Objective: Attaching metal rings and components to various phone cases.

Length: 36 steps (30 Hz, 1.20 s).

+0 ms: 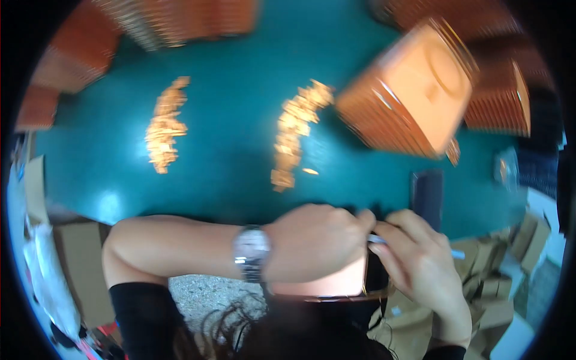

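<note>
- Lying beneath the left hand (318, 240), a pink gold-edged panel (324, 287) sits at the near side of the table, left of the right fingers; its visible lower edge runs left to right, but its full long axis is hidden.
- Pinched between right thumb and forefinger, a slim pale tool (376, 239) has its near end just beside the panel's right edge; the right hand (429, 258) is nearer that edge.
- Curled knuckles cover the panel's top; whether the left fingers grasp it, I cannot tell.
- Beyond, the green table (228, 150) bears two rows of small golden pieces (294, 129), blurred, and tan-faced stacked cases (429, 90).
- Cardboard boxes (492, 258) crowd the floor at right.
</note>
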Each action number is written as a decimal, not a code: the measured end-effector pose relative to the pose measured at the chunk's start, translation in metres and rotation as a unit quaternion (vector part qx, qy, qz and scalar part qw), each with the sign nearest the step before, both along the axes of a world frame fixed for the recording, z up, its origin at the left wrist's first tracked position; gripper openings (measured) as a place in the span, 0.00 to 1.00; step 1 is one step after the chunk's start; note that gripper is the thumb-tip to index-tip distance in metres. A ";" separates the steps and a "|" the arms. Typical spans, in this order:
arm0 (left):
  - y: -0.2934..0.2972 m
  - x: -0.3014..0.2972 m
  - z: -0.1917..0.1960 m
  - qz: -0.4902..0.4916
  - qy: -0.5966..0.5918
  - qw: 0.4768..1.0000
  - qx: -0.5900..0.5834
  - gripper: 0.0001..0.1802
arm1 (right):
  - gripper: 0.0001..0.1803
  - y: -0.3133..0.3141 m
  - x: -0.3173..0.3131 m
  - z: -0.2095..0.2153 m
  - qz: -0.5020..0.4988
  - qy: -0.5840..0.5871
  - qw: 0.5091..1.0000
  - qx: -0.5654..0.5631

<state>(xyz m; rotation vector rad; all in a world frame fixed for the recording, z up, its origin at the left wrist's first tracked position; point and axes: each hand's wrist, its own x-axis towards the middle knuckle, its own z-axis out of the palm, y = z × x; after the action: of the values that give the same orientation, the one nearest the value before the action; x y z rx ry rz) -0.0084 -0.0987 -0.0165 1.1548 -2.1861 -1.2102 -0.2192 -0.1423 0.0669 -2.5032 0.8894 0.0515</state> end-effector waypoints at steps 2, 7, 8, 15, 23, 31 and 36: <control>-0.002 -0.003 0.001 -0.018 0.036 0.997 0.062 0.17 | 0.21 -0.003 0.016 0.023 -0.041 -0.038 0.998 0.002; 0.017 -0.005 -0.029 0.088 0.412 0.907 0.012 0.16 | 0.14 -0.011 0.113 0.017 0.000 -0.139 0.983 0.122; 0.018 -0.013 -0.041 0.099 0.409 0.907 0.005 0.16 | 0.12 -0.018 0.135 0.005 0.019 -0.152 0.981 0.121; -0.007 -0.013 -0.032 -0.047 0.237 0.970 0.006 0.22 | 0.08 -0.054 0.235 -0.060 0.044 -0.169 0.984 0.040; -0.016 -0.001 -0.015 -0.068 0.173 0.981 0.062 0.26 | 0.05 -0.046 0.245 -0.060 0.073 -0.123 0.990 -0.002; -0.014 0.003 -0.013 -0.079 0.177 0.979 0.066 0.24 | 0.06 -0.051 0.231 -0.055 0.110 -0.084 0.990 0.024; -0.011 -0.002 -0.019 -0.049 0.210 0.975 0.054 0.23 | 0.06 -0.056 0.218 -0.061 0.113 -0.105 0.987 0.043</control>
<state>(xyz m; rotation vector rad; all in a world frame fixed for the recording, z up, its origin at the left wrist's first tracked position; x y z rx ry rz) -0.0103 -0.1097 -0.0358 0.7488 -1.8929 -1.4757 -0.0011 -0.1982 0.0062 -2.4627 0.5054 -0.0963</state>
